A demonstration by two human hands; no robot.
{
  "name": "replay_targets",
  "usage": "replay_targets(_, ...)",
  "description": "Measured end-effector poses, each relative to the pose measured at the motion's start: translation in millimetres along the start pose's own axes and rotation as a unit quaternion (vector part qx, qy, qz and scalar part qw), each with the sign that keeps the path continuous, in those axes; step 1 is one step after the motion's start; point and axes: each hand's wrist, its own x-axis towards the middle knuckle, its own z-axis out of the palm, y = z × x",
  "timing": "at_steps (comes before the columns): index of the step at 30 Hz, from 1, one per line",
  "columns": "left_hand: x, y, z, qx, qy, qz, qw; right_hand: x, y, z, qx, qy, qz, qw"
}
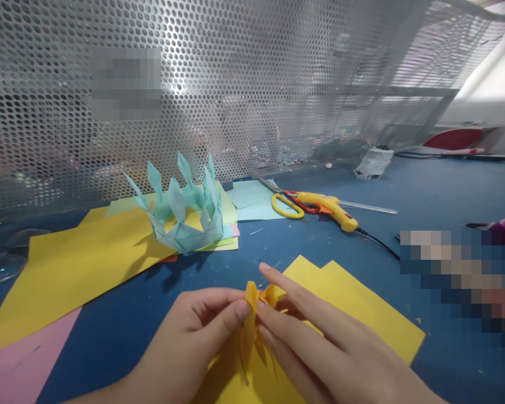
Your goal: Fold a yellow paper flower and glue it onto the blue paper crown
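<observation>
The left hand [193,331] has thumb and forefinger closed in a pinch on the folded yellow piece [251,296], pressing its upper fold from the left. The right hand [320,348] meets it from the other side with fingers [278,278] laid out nearly straight, their tips against the paper. Its thumb is hidden, so I cannot tell whether that hand grips or only presses. The piece stands between the two hands at the near middle of the blue table [151,314]. Its long axis is roughly upright, rising from the creased yellow paper at the bottom edge to a rounded tip that points up and slightly away towards the perforated metal screen [278,84]. Under the right hand lie flat yellow sheets [362,314], corners pointing away. Farther off to the left, a teal paper crown [180,216] stands as an open ring, points upward, on a stack of coloured sheets. Only the paper beneath shows through its middle. A large yellow sheet [76,264] spreads left of the crown, with a pink sheet [21,359] at the near left corner. Behind, a pale blue sheet [252,199] lies beside yellow-handled scissors [284,203], and a yellow glue gun [330,209] lies on its side just beside them. A clear round dish [0,264] sits at the left edge, its contents too faint to tell.
</observation>
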Motion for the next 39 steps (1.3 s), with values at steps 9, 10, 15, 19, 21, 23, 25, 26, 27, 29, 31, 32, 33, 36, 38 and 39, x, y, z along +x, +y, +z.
replay_targets(9, 5, 3, -2.6, -0.013, 0.013, 0.01, 1.0, -5, -1, 9, 0.096, 0.033, 0.074, 0.992)
replay_targets(10, 5, 3, -2.1, -0.012, 0.014, 0.01, 1.0, -4, -2, 8, 0.126, 0.03, 0.081, 0.988)
replay_targets(15, 5, 5, 2.2, -0.007, 0.016, 0.024, 1.0, 4, -3, -2, 0.132, 0.089, 0.084, 0.984)
replay_targets(19, 4, 6, 3.6, -0.008, 0.023, 0.035, 0.999, 12, -4, -2, 0.192, 0.146, 0.097, 0.966)
replay_targets(21, 3, 5, 3.3, -0.001, 0.014, 0.038, 0.999, 16, -4, -1, 0.277, 0.147, 0.138, 0.94)
replay_targets(23, 2, 5, 2.7, 0.014, 0.007, 0.042, 0.999, 20, -2, 0, 0.312, 0.118, 0.151, 0.931)
replay_targets(25, 1, 4, 2.2, 0.031, 0.011, 0.046, 0.998, 25, 2, -3, 0.306, 0.093, 0.125, 0.939)
replay_targets(26, 0, 3, 2.2, 0.038, 0.015, 0.048, 0.998, 27, 4, -4, 0.301, 0.087, 0.107, 0.943)
replay_targets(27, 0, 2, 2.4, 0.047, 0.015, 0.049, 0.998, 28, 6, -6, 0.302, 0.085, 0.088, 0.945)
replay_targets(29, 1, 1, 2.9, 0.071, -0.005, 0.052, 0.996, 30, 9, -10, 0.317, 0.07, 0.055, 0.944)
replay_targets(31, 2, 0, 2.9, 0.086, -0.036, 0.05, 0.994, 29, 13, -12, 0.322, 0.035, 0.02, 0.946)
replay_targets(32, 3, -1, 2.6, 0.086, -0.046, 0.047, 0.994, 28, 15, -13, 0.316, 0.014, 0.005, 0.949)
replay_targets(33, 3, -2, 1.9, 0.079, -0.049, 0.044, 0.995, 27, 16, -14, 0.303, -0.005, -0.007, 0.953)
replay_targets(36, 5, -4, -0.8, 0.058, -0.037, 0.037, 0.997, 25, 21, -15, 0.258, -0.025, -0.025, 0.966)
replay_targets(38, 6, -5, -2.0, 0.055, -0.029, 0.03, 0.998, 25, 23, -16, 0.244, -0.019, -0.029, 0.969)
replay_targets(39, 7, -5, -2.1, 0.056, -0.023, 0.026, 0.998, 25, 23, -16, 0.24, -0.016, -0.029, 0.97)
